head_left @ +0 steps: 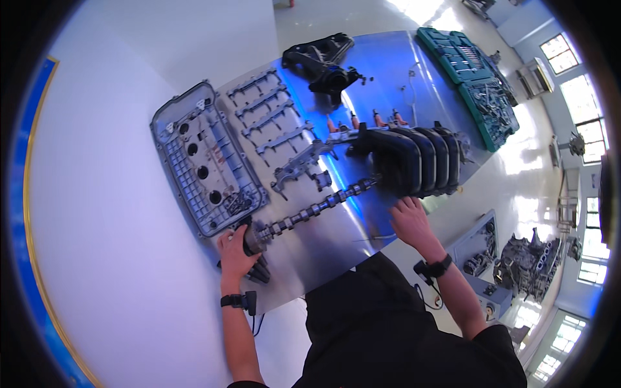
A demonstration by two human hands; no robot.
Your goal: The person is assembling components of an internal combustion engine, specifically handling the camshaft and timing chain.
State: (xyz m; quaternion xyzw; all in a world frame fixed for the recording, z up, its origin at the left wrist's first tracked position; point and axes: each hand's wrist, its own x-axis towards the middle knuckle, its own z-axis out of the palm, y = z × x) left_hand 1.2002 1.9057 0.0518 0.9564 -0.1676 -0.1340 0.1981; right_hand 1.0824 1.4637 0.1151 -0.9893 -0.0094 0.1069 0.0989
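Already your left hand has its fingers closed around the thick geared end of the camshaft, near the front left corner of the desk, while your right hand rests with fingers spread and flat on the metal sheet, holding nothing, just beside the black intake manifold. The camshaft lies flat on the desk, running diagonally from your left hand up toward the manifold, and its far end is almost touching that black part. As far as I can judge, the engine is taken well apart: the cylinder head cover lies separate at the left, the row of bearing caps is laid out beside it, a metal bracket sits between caps and shaft, and the dark exhaust manifold is at the far edge. So the shaft is only gripped, not yet lifted or moved anywhere. Under your left hand some dark small pieces lie at the edge of the desk; what they are I cannot tell. The manifold stands close to the far end of the shaft and could be hit if you swing it. The green tool cases are well apart at the far right, and another engine block stands lower beside the desk.
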